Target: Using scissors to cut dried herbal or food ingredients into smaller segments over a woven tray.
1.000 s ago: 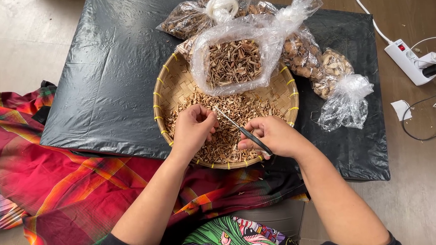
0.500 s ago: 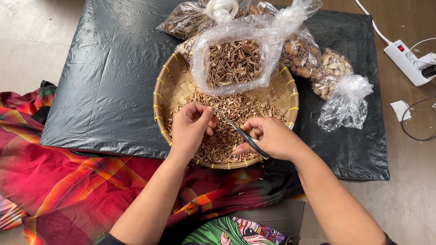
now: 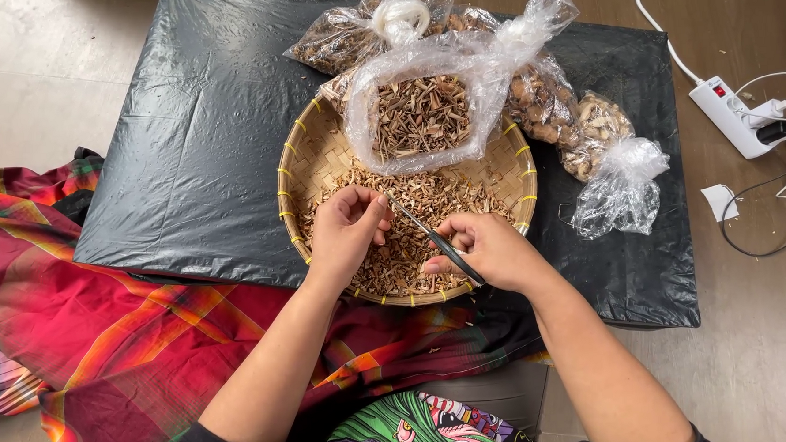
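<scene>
The right hand [image 3: 491, 252] is curled in a narrow grip around the dark handles of a pair of scissors [image 3: 431, 235], fingers folded through and over them so the handles are mostly hidden. The scissors' long axis runs on a diagonal, from the handles at the lower right up and to the left, and the thin blades point toward the left hand [image 3: 345, 232]. How far the blades are parted is too fine to tell.

The left hand is bunched, its fingertips [image 3: 376, 204] drawn together in a tight pinch just at the blade tips; whatever small piece it holds there cannot be made out. Both hands hover over the near half of a round woven basket tray [image 3: 301, 168], which is spread with chopped dried brown bits [image 3: 445, 201].

An open clear plastic bag [image 3: 419, 114] of longer dried stalks rests on the tray's far side. The tray sits on a black plastic sheet [image 3: 195, 141] laid on the floor, with more knotted clear bags [image 3: 584, 142] of dried goods beyond and to the right. A red plaid cloth [image 3: 107, 348] lies below the sheet, and a white power strip [image 3: 728, 113] lies at the far right.
</scene>
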